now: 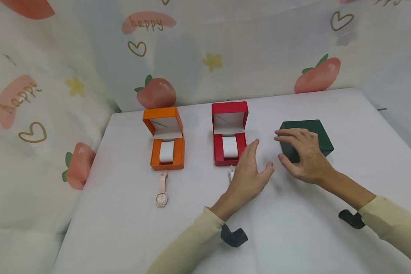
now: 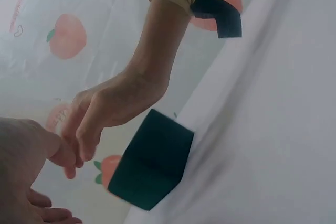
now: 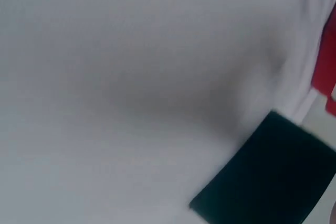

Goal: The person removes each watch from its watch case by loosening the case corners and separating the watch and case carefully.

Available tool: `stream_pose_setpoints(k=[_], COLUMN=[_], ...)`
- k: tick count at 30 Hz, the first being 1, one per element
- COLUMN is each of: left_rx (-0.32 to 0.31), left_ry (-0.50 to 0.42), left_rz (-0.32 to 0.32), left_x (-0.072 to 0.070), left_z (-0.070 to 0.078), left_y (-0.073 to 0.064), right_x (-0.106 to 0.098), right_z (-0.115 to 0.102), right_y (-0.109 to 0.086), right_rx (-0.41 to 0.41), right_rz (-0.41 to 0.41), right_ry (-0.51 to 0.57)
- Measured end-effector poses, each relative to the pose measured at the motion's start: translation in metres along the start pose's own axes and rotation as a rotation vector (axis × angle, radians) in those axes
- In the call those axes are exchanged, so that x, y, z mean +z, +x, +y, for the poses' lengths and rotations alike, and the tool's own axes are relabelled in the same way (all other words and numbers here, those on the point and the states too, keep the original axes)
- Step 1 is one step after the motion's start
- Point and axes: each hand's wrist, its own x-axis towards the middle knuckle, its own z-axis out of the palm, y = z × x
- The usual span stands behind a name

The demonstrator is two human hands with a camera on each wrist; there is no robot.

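Now the right hand [image 1: 305, 156] hangs by the green box [image 1: 322, 137], grip apart; the left hand [image 1: 246, 179], grip likewise apart, hovers near the open red box [image 1: 228, 126].

On my head feed I see a pale backdrop [image 1: 257, 49] printed with peaches [image 1: 157, 94] and yellow flowers [image 1: 213, 62], behind the white table [image 1: 123, 217].

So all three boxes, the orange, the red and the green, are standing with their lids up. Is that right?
Not quite: the green box is closed, as the head view shows. The orange box and the red box do have their lids up.
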Motion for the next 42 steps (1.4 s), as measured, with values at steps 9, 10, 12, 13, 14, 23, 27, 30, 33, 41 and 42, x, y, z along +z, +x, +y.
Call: stream_pose_setpoints(k=[9, 10, 12, 13, 14, 23, 27, 30, 33, 41, 42], left_rx=[-0.057, -0.073, -0.097, -0.107, -0.119, -0.194, -0.225, -0.219, -0.17, -0.096, -0.089], left_ry=[-0.104, -0.104, -0.097, -0.092, -0.088, -0.071, -0.072, -0.067, -0.023, 0.214, 0.235], left_rz=[0.017, 0.022, 0.025, 0.025, 0.027, 0.022, 0.02, 0.019, -0.003, -0.058, -0.036], left_x=[0.042, 0.044, 0.048, 0.05, 0.052, 0.076, 0.085, 0.088, 0.091, 0.093, 0.093], left_z=[0.003, 0.002, 0.0, -0.001, -0.002, -0.008, -0.007, -0.007, -0.008, -0.009, -0.009], left_y=[0.017, 0.019, 0.024, 0.026, 0.028, 0.039, 0.042, 0.044, 0.046, 0.048, 0.049], right_x=[-0.029, -0.032, -0.037, -0.039, -0.042, -0.055, -0.057, -0.056, -0.055, -0.057, -0.058], right_z=[0.041, 0.044, 0.049, 0.052, 0.054, 0.068, 0.074, 0.075, 0.076, 0.077, 0.078], right_y=[-0.012, -0.013, -0.016, -0.017, -0.019, -0.035, -0.038, -0.039, -0.04, -0.035, -0.034], right_rx=[0.154, 0.185, 0.256, 0.296, 0.336, 0.57, 0.612, 0.622, 0.605, 0.576, 0.577], right_rz=[-0.09, -0.109, -0.148, -0.17, -0.192, -0.274, -0.279, -0.282, -0.283, -0.284, -0.284], right_ry=[-0.091, -0.086, -0.061, -0.046, -0.035, 0.064, 0.094, 0.108, 0.115, 0.072, 0.069])
